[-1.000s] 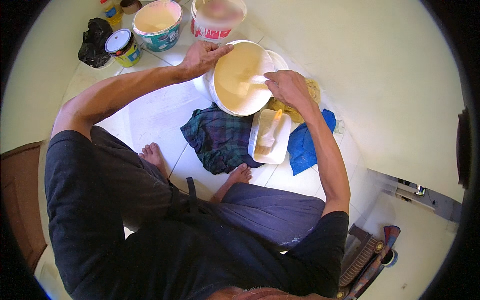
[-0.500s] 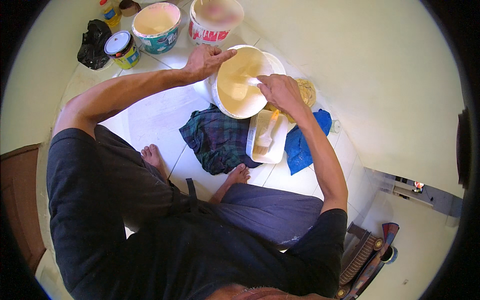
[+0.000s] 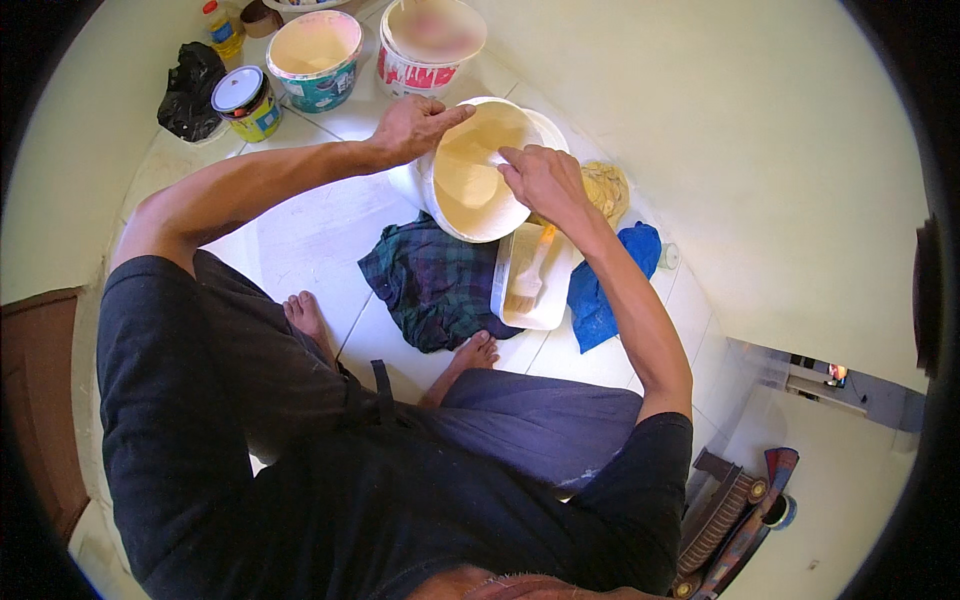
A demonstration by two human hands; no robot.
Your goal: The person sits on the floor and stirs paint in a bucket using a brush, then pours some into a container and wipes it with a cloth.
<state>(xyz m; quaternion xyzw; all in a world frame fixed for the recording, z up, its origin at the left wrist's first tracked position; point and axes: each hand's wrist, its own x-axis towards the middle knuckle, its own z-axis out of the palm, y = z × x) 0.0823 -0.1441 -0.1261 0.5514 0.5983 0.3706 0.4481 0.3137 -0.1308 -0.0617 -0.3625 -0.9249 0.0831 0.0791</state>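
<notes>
A white bucket (image 3: 431, 196) of cream-coloured paint (image 3: 468, 182) is tilted toward me, with a second white rim (image 3: 556, 130) showing behind it. My left hand (image 3: 412, 130) grips its upper left edge, one finger stretched along the rim. Over the right side of the opening, my right hand (image 3: 548, 182) is closed on a small whitish tool (image 3: 495, 157) that dips inside; its kind is mostly hidden by the fingers. Just below stands a white tray (image 3: 543, 316) with a paintbrush (image 3: 530, 280) lying in it, its handle orange.
A dark plaid cloth (image 3: 430, 285) lies left of the tray, a blue cloth (image 3: 600, 300) right of it. Beyond are a teal bucket (image 3: 318, 92), a red-and-white bucket (image 3: 415, 76), a lidded can (image 3: 250, 115) and a black plastic bag (image 3: 190, 95). A wall (image 3: 700, 130) rises on the right.
My right hand has shifted slightly left across the bucket's opening with the whitish tool. The left hand keeps its hold, and the bucket sits a little lower in view.
</notes>
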